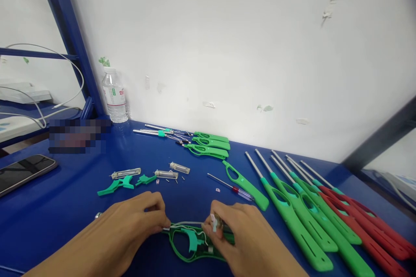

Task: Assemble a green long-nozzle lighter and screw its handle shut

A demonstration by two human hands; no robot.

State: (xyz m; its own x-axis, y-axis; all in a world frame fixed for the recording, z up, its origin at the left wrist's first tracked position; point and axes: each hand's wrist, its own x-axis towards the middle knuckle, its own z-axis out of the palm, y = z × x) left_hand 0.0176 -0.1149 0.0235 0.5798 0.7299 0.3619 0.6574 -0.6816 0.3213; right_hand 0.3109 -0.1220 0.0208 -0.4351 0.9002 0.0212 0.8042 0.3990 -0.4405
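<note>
Below me lies an open green lighter handle half [182, 255] with a teal trigger [193, 240], a black piece and thin white wires inside. My left hand [139, 220] pinches its narrow front end, where a white tube [186, 223] comes out from under the fingertips. The tube runs across to my right hand [234, 233], closed around a small clear fuel tank [216, 222] with a whitish end, above the handle's rear. A silver tip [98, 215] shows behind my left wrist. The rear of the handle is hidden by my right hand.
A screwdriver [231, 187] and a green handle half [248, 185] lie ahead. Clear fuel tanks [126, 173] and teal triggers [118, 185] are at left. Several green lighters [292, 220] and red lighters [360, 225] line the right. A bottle [115, 97] and phone [26, 173] stand and lie leftward.
</note>
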